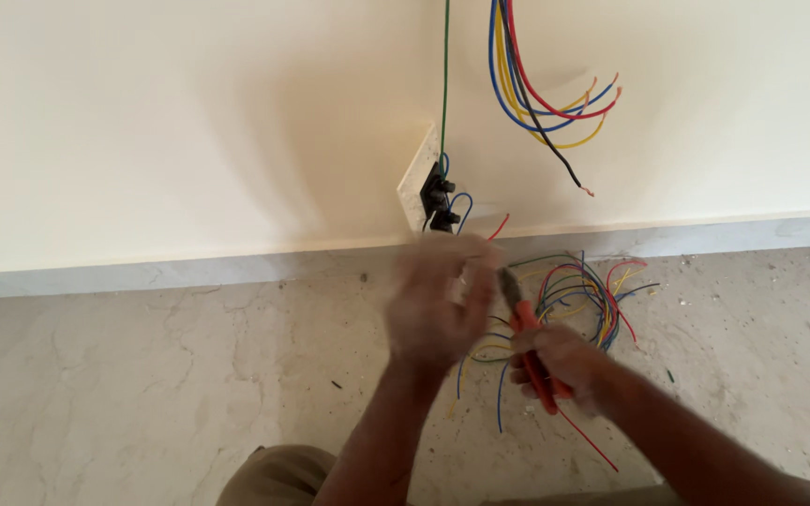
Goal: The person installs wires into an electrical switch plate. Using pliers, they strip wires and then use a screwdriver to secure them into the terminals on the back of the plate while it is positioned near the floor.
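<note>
View: a head camera looks down past the person's own two bare forearms toward a cream wall and a pale marble floor [142, 375].
Left hand: the left hand [435, 305] is raised in the middle of the frame, below the switch plate, and is heavily motion-blurred. Its fingers [461, 267] appear bent inward, but I cannot tell whether they grip anything.
Right hand: the right hand [560, 367] sits lower and just to the right of the left one. Its fingers are clenched around the orange handles of a pair of pliers [529, 347].
Pliers: the dark nose points up and to the left, toward the left hand; the orange handles run down through the fist and stick out below it.
Switch plate: a white switch plate [418, 178] hangs tilted off the wall above the hands, its black terminal blocks exposed on the right side, with short blue loops and a red wire end beside them.
Green wire: a single green wire [444, 75] runs straight down the wall from the top edge to the plate.
Hanging bundle: a wall wire bundle [517, 84] of blue, yellow, red and black strands droops from the top and curls right, well apart from the hands.
Floor wires: a loose wire pile [583, 290] in mixed colours lies on the floor against the skirting, just behind the right hand.
Lower edge: the person's khaki-clad knee [278, 473] shows at the bottom.
</note>
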